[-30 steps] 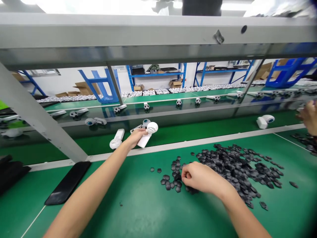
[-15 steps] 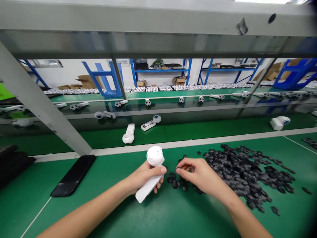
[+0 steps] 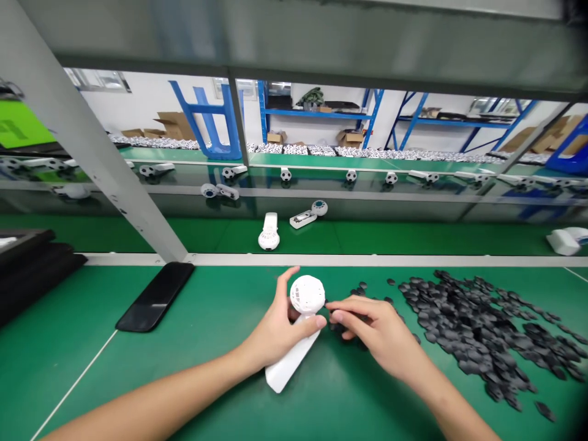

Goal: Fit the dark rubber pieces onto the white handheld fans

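A white handheld fan [image 3: 294, 361] with a round ball-like head [image 3: 307, 294] is tilted over the green table. My left hand [image 3: 280, 324] is closed around its neck and upper handle, thumb across the front and index finger raised behind the head. My right hand [image 3: 374, 321] pinches a small black piece [image 3: 327, 304] at the right side of the head; the piece is mostly hidden by the fingertips. Beneath and beyond my right hand lie a few loose black pieces [image 3: 362, 286]. A large spread of flat black pieces [image 3: 478, 331] covers the table farther right.
A black phone [image 3: 154, 297] lies at left beside a slanted metal post [image 3: 105, 153]. Dark stacked trays [image 3: 27, 275] stand at the far left. Beyond the pale rail [image 3: 321, 260], a green conveyor [image 3: 367, 236] carries more white fans [image 3: 269, 231]. A metal beam [image 3: 321, 43] crosses overhead.
My right hand has come from the loose black pieces to the fan head with a piece in its fingertips. The fan has turned slightly in my left hand; the camera view has shifted.
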Tool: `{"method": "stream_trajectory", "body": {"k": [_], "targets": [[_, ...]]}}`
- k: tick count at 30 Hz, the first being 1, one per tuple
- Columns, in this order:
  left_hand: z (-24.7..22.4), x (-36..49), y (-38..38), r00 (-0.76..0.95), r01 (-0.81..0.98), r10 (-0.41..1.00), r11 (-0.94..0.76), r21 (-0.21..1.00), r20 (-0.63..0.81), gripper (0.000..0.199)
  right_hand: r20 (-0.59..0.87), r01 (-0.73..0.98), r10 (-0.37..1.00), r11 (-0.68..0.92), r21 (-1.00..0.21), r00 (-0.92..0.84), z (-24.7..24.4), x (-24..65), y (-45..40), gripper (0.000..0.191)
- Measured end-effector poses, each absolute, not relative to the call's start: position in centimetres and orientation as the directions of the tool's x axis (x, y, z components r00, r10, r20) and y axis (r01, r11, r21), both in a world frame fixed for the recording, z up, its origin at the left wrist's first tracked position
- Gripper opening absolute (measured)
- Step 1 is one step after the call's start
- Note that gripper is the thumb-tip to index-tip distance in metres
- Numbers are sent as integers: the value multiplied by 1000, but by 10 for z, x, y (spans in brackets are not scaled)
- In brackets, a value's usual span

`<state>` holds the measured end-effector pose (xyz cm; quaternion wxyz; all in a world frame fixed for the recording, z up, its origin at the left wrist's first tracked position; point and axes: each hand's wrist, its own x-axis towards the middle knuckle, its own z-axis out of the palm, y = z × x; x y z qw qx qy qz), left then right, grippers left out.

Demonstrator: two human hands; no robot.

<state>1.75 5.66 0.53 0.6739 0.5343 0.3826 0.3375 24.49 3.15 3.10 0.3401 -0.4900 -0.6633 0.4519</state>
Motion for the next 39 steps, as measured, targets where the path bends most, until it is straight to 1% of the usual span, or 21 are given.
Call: {"method": "stream_trajectory", "body": {"k": [2,5,7,10,13,15,19,22,26,28,31,33,35,37,39], "targets": [[5,18,58,464,-41,879,143,989,-108,85,-33,332,954,71,-941,-297,29,243,30,31],[2,19,61,462,-62,884,115,992,-73,65,-51,344,959,51,-938,-280,28,239,29,30],[1,19,62,463,-70,881,145,987,-97,59,-62,352,972,23,-936,-229,29,236,27,27],[2,19,60,475,-67,863,230,971,-172,54,-82,320,981,-22,-947,-176,29,229,26,20],[5,20,55,492,-71,847,271,960,-203,60,-46,300,984,8,-954,-173,27,221,26,18],[6,20,52,496,-81,848,259,963,-186,63,14,346,985,75,-935,-174,26,217,26,18],[5,23,51,491,-97,859,217,971,-143,64,142,477,974,210,-854,-174,23,213,25,19],[3,25,50,501,-95,859,176,980,-106,71,197,534,965,260,-805,-173,20,214,25,17],[2,26,49,519,-94,842,225,970,-145,64,163,595,964,257,-761,-208,17,219,28,16],[3,27,48,513,-81,844,232,969,-159,63,147,650,961,267,-712,-234,15,221,31,19],[3,28,50,512,-63,844,222,973,-159,61,171,714,957,287,-638,-232,15,223,34,24],[3,28,52,527,-75,833,241,968,-167,61,182,703,949,313,-638,-257,20,225,36,22],[5,28,55,530,-81,825,278,957,-195,62,159,658,925,360,-662,-346,30,233,37,20],[7,27,57,518,-58,820,317,947,-243,59,115,636,904,375,-674,-411,41,249,39,27],[10,25,58,500,-32,818,345,938,-284,53,72,675,918,338,-656,-390,51,270,40,33]]}}
